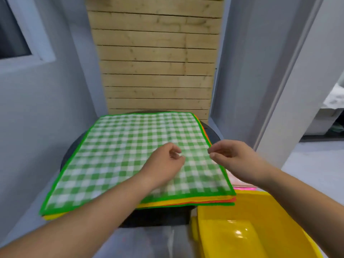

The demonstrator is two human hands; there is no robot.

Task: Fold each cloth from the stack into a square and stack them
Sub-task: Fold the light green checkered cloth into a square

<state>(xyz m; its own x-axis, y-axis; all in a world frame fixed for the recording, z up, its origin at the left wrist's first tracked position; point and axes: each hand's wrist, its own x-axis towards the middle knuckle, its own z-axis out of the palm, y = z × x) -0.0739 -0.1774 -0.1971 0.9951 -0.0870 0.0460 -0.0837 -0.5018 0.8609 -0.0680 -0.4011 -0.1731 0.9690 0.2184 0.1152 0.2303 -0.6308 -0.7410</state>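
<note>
Single view, head-worn, wide-angle. Looks forward and steeply down from above cloth stack [130,155], which fills frame centre at arm's reach. Left hand [165,159] and right hand [232,157] reach in from bottom edge, forearms large in foreground. Slatted wood panel [156,62] straight ahead, upper centre. Yellow tub [260,211] close under lens, lower right. Straight lines bow toward frame edges.

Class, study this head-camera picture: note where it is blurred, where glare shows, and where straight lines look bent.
In the head view the checked cloth blurs toward its near left corner; a white glare spot sits on the yellow tub; the door frame on the right leans and bows, a wide-lens effect.
</note>
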